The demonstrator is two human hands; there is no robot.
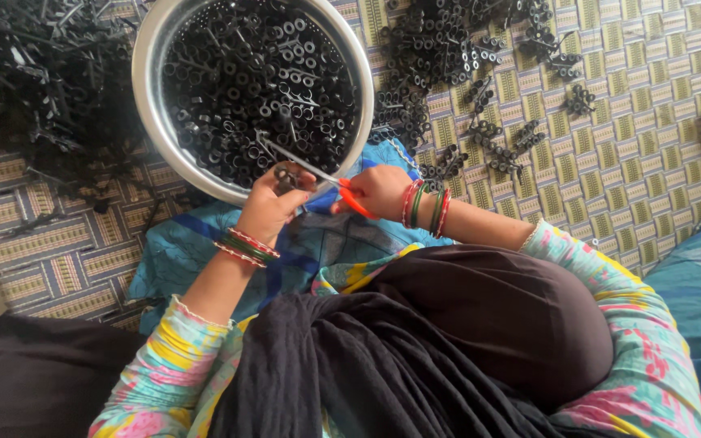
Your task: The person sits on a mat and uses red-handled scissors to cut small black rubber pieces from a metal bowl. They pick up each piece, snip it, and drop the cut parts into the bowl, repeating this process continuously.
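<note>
Steel rim of the bowl point(149, 122) curves just above my knuckles, its near edge almost touching my left hand point(268, 207), so I have little room to move forward. That hand is pinched around a small black plastic piece point(286, 176), held just over the bowl's lip. My right hand point(379, 191) is closed on the orange handles of the scissors point(318, 172), whose thin metal blades reach left and up across the rim toward the piece; I cannot tell how far apart the blades stand.

Open room lies mostly to my right, where the patterned woven mat point(642, 154) shows bare between scattered clusters. To my left a tangled pile of black sprue frames point(38, 73) crowds the mat right up to the bowl's side. Above and to the right of the bowl, more loose black ring pieces point(440, 49) are heaped, with smaller bunches trailing toward the far right (these sit close to my right wrist's path outward). A blue cloth point(318, 251) lies spread under both hands, over my lap, and my dark shawl point(415, 349) covers the rest below.

Counting: one bowl, one pair of scissors, one piece in my fingers. The small black rings inside the bowl point(253, 81) are far too many to count. Both wrists carry several red and green bangles point(425, 207).
</note>
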